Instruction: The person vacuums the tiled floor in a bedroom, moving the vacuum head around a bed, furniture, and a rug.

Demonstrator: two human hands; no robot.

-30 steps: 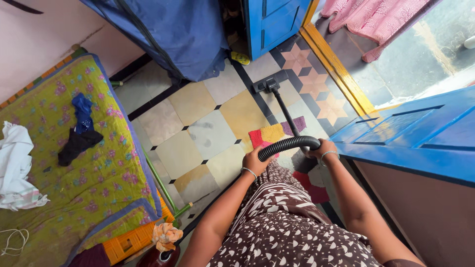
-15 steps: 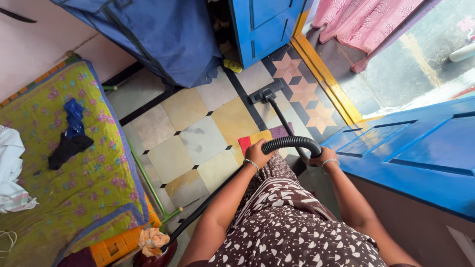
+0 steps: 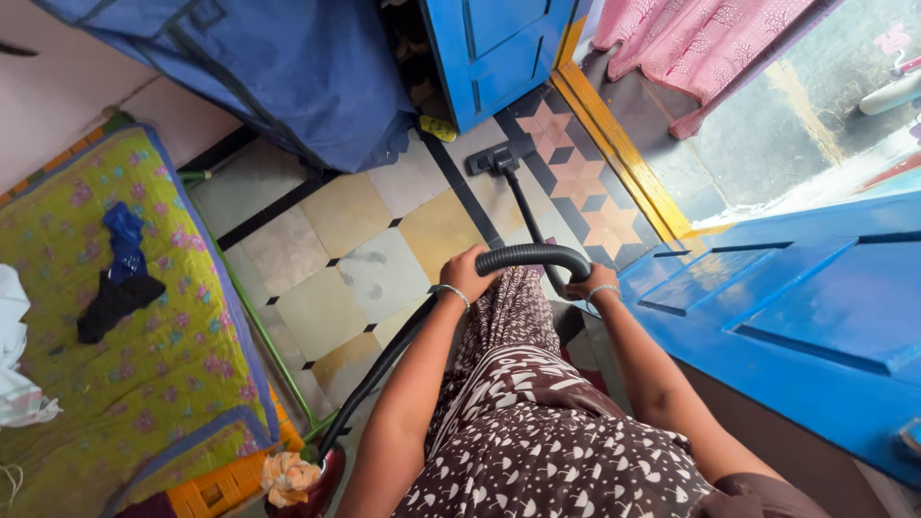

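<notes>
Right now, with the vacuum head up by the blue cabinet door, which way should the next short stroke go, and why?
Probably a short pull back toward the feet. The floor head sits close to the blue cabinet door, with little room ahead. The left hand and right hand both grip the hose bend, and the pale tiles lie nearer.

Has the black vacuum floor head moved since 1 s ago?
Yes. The black vacuum floor head has slid forward across the tiles toward the blue cabinet door, now sitting close to its base.
</notes>
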